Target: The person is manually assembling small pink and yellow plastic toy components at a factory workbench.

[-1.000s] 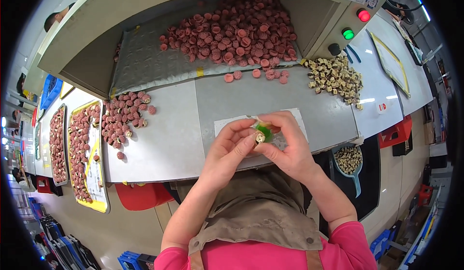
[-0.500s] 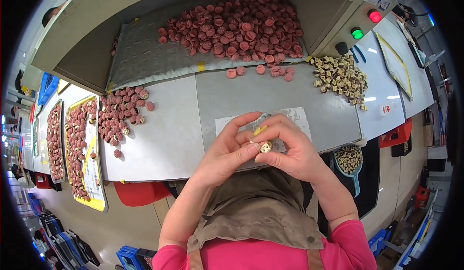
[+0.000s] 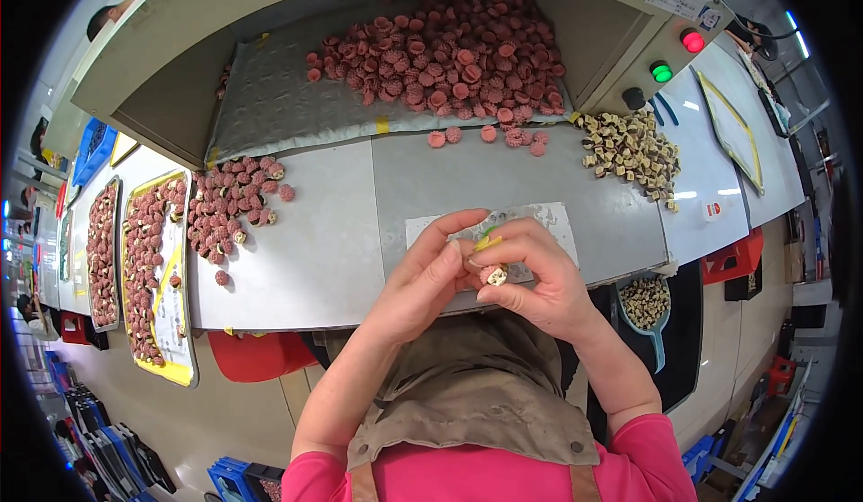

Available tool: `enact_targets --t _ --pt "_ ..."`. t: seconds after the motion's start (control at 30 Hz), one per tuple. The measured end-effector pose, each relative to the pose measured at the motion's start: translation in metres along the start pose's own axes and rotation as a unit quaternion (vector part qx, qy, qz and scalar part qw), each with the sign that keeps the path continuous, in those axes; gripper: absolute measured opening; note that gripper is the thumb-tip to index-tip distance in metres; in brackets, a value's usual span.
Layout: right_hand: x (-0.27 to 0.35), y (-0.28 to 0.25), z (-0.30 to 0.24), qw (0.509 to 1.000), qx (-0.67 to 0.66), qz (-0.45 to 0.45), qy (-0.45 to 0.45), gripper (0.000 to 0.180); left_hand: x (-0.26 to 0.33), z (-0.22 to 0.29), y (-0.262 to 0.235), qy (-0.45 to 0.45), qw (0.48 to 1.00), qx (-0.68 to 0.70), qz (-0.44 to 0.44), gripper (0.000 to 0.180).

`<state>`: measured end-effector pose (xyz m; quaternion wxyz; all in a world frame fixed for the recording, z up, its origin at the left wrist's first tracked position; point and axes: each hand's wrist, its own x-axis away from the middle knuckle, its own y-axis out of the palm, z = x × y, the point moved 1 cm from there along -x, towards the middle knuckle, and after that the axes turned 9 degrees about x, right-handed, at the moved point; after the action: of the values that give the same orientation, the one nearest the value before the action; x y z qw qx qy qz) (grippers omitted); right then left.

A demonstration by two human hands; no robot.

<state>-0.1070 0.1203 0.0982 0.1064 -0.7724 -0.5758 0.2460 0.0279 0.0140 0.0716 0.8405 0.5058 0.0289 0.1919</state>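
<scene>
Both hands, left hand and right hand, pinch together on one small round part above the surface's near edge; yellow trays at its left edge hold more red parts.

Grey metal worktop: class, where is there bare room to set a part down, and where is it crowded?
The grey metal worktop lies bare between the small heap of reddish round caps at left and the white paper sheet under the hands. A second bare strip runs between that sheet and the pile of beige-and-brown pieces. The sloped chute of reddish caps is crowded.
</scene>
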Motion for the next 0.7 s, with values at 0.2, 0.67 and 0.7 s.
enact_targets --t 0.2,0.67,0.7 --pt "0.0 -0.006 -0.003 0.99 0.119 0.021 -0.075 0.032 -0.001 0.002 0.016 0.007 0.984 -0.17 -0.048 0.055" --pt "0.0 -0.014 -0.001 0.997 0.074 -0.02 -0.001 0.027 -0.002 -0.011 0.002 0.003 0.994 -0.106 0.006 0.048" --pt "0.0 -0.014 -0.001 0.997 0.073 -0.02 0.0 0.027 -0.001 -0.011 0.001 0.003 0.995 -0.104 0.002 0.047"
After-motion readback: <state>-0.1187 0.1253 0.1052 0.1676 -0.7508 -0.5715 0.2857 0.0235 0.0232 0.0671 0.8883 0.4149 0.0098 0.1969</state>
